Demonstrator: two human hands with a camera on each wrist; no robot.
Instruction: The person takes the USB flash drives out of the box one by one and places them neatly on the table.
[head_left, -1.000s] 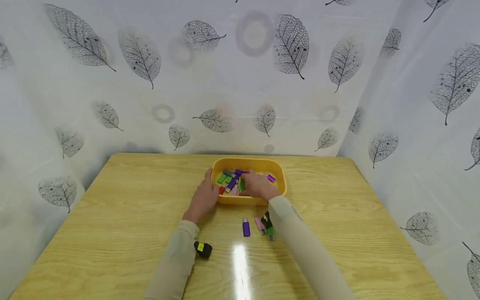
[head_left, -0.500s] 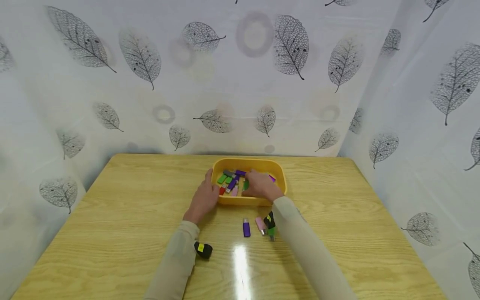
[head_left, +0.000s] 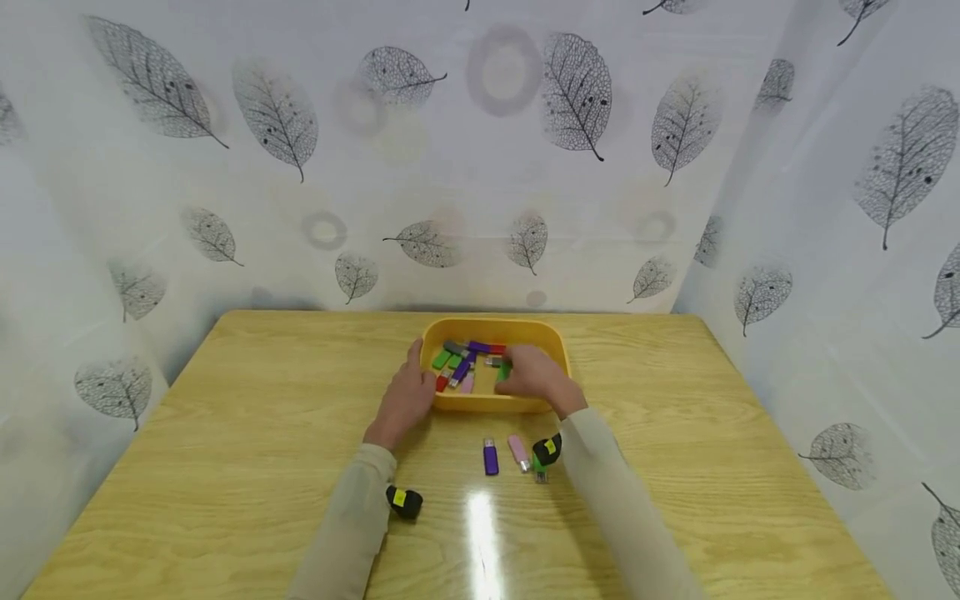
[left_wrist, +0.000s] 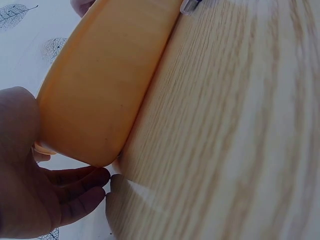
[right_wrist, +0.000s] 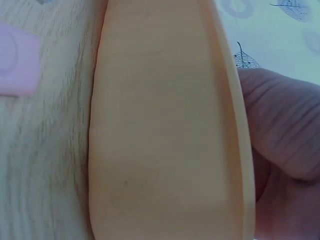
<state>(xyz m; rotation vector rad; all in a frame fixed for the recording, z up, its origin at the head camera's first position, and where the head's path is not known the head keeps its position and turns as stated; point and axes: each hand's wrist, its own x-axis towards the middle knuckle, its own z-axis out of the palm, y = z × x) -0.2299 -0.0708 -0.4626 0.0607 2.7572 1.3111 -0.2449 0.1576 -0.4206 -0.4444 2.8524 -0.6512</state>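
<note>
A yellow plastic bin [head_left: 491, 403] stands near the table's back edge with several USB flash drives inside. My left hand [head_left: 406, 395] holds its left end; in the left wrist view the thumb lies by the rim and the fingers [left_wrist: 85, 200] curl at the lower corner. Inside the bin, my right hand [head_left: 534, 372] pinches a green USB flash drive [head_left: 503, 372], partly hidden by the fingers. Left of it lie purple [head_left: 461, 369], green [head_left: 442, 359], grey [head_left: 454, 347], red [head_left: 443, 382] and pink [head_left: 467, 382] drives. The bin's wall hides the right fingertips in the right wrist view.
In front of the bin, a purple drive [head_left: 491, 458], a pink drive [head_left: 519, 452] and a green drive [head_left: 540, 472] lie on the wooden table [head_left: 262, 433]. The right wrist camera [head_left: 548, 450] partly covers the green one. A leaf-patterned curtain [head_left: 480, 167] hangs behind.
My right hand has shifted right inside the bin with the green drive, exposing a red drive and another drive near the middle. The left hand stays at the bin's left end.
</note>
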